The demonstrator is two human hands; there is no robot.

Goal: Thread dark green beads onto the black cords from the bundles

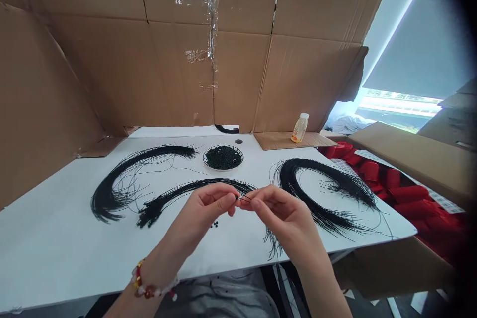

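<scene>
A wall of big brown cardboard sheets (208, 69) stood along the far side of a long white table (63, 243), and it seemed to be there to keep the work closed in and tidy. Past the right side of the table lay many shiny red boxes (372, 171), perhaps put there to stay out of the way, though the dark edge of the view cut them off. Just past the far edge of the table stood a small plastic bottle of yellow drink (300, 128). On the table lay three long curved bunches of thin black cords (112, 194), each laid in a bow shape, maybe so the cords would not tangle. A round white plate (223, 158) near the far edge held a heap of tiny dark beads (222, 157), and a few loose black beads (214, 224) lay near the person's left hand (206, 206). That hand wore a bracelet of red and gold beads (147, 284). Both hands were up above the table, close together, and the right hand (279, 213) met the left at the fingertips. Together they pinched one thin black cord (244, 198), held up close so it could be seen well. The fingers hid its tip, so I could not tell if a bead was on it.
</scene>
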